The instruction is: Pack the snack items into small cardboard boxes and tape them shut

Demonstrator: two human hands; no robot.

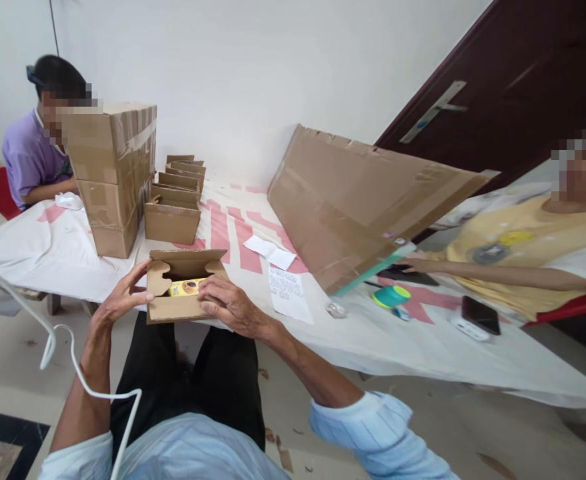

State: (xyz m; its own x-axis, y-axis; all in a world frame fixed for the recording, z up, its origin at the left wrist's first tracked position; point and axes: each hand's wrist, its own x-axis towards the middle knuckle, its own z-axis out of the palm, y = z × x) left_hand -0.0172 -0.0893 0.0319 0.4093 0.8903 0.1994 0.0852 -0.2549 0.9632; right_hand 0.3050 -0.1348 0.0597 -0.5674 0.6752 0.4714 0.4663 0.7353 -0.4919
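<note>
An open brown cardboard box (177,309) stands at the table's near edge in front of me, its flaps raised. My left hand (123,293) grips the box at its left end, thumb at the front and fingers along the side. Inside lies a small yellow packet (183,288) with a round dark picture printed on it. My right hand (227,303) reaches over the right part of the box, its bent fingers closed at the packet's right end. That hand covers part of the packet and of the box's front wall.
Several open cardboard boxes (173,223) stand in a row behind mine. Left of them rises a taped stack of cartons (107,187). A big cardboard panel (363,193) leans at right. Papers (290,293) lie nearby. A white cable (80,370) hangs at left. Two people sit at the sides.
</note>
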